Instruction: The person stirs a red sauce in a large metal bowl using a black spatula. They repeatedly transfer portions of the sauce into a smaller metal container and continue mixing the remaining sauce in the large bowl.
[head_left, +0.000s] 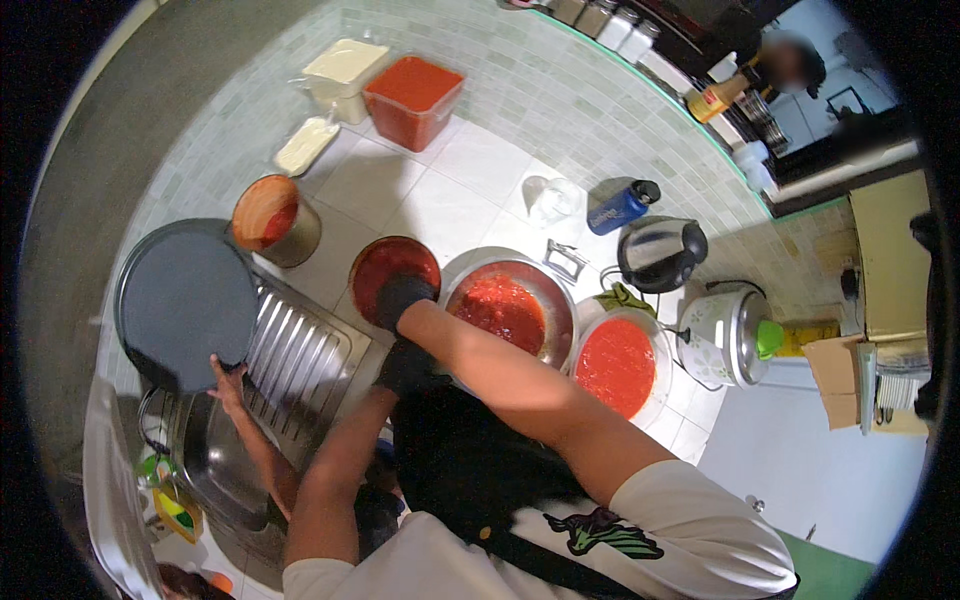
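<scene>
- Blue bottle, beyond the steel bowl and to its right: one, with pale lettering along its side.
- Yellow bottle, farther beyond the steel bowl, on the right: one, its label too small to read.
- Jars, far beyond the steel bowl: four in a row.
- Pot, just left of the steel bowl: one, coated inside with red mix.
- Right hand, left of the steel bowl: black-gloved, reaching into the pot; its fingers are hidden, so I cannot tell whether it grasps anything.
- Left hand, left of the steel bowl on the near side: black-gloved, close by the pot; grip cannot be told.
- Red mix: one lot in the steel bowl, one in the round tub to its right, one in the square tub well beyond it.
- Cream tubs: two, beyond the steel bowl, far left.
- Kettle and cooker: one each, right of the steel bowl.
- Another person's hand, far left of the steel bowl: touching one grey tray.
</scene>
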